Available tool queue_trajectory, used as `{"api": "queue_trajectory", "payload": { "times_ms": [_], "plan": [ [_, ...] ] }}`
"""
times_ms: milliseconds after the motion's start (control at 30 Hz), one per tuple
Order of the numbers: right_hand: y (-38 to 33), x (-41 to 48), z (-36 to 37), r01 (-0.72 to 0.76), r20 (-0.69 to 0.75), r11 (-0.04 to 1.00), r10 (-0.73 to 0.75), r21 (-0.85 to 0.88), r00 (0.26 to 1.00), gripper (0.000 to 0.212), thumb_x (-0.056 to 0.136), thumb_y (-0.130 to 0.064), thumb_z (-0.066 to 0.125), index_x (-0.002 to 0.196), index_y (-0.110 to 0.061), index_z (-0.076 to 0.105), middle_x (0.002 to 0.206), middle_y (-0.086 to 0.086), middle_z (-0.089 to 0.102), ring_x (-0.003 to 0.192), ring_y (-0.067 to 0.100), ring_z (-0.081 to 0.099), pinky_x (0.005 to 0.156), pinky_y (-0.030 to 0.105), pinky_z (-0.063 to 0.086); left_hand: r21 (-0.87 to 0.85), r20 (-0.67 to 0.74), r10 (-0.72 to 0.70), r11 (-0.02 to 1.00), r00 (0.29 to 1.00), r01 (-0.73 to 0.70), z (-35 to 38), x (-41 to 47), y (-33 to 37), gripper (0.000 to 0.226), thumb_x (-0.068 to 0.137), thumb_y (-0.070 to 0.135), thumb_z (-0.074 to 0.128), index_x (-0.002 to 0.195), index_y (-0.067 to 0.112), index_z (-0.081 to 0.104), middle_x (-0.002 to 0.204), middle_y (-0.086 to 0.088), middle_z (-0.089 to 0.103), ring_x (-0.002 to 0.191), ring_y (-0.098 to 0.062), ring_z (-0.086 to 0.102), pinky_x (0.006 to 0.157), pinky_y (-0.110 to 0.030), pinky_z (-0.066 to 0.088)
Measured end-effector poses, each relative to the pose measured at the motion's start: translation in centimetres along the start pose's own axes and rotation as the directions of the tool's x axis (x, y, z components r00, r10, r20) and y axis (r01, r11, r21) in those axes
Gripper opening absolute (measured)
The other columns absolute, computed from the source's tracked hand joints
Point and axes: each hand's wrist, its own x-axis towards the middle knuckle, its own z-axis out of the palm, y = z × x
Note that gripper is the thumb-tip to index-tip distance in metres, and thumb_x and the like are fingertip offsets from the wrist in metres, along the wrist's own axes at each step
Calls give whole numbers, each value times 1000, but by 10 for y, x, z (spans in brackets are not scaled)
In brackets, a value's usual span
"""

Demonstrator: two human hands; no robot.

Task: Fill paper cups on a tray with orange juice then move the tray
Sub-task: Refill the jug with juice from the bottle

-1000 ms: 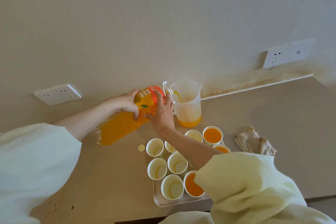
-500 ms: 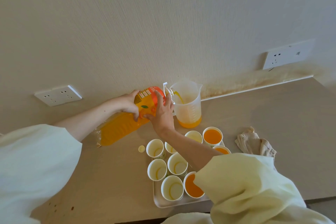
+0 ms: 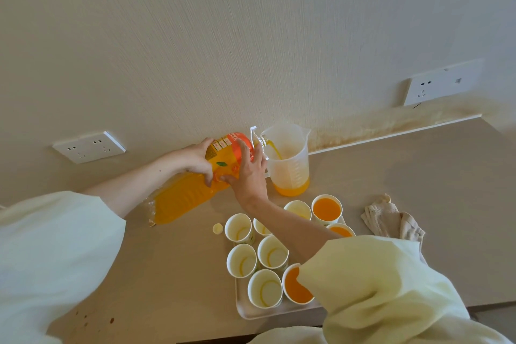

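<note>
A large orange juice bottle [image 3: 181, 198] is tipped to the right. My left hand [image 3: 199, 159] grips it from the far side and my right hand [image 3: 248, 173] holds its near side by the label. Juice streams from its mouth into a clear measuring jug [image 3: 290, 165], which holds a shallow orange layer. In front of the jug a white tray [image 3: 245, 313] carries several paper cups. Three of them, such as one at the back right [image 3: 326, 208] and one at the front [image 3: 296, 286], hold juice. Others, like the front left cup [image 3: 264, 292], look empty. My right arm hides part of the tray.
The bottle's small yellow cap [image 3: 217, 228] lies on the counter left of the tray. A crumpled beige cloth [image 3: 391, 220] sits to the right. Wall sockets are at the left [image 3: 89, 146] and right [image 3: 444, 82]. Dark drops [image 3: 111, 320] spot the counter's front left.
The juice level in the jug has risen slightly as pouring goes on. Both hands and the bottle stay in almost the same pose.
</note>
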Motion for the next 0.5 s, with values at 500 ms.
{"api": "queue_trajectory", "payload": {
  "times_ms": [500],
  "plan": [
    [-1,1,1,-5,2,1000,5,4,1000,90,81,-24,77,151,-30,21,160,13,2,147,32,3,109,42,33,1,-4,4,1000,1000,-4,0,4,-2,130,57,11,87,152,29,0,144,-11,40,124,-34,45,95,-47,49]
  ]
}}
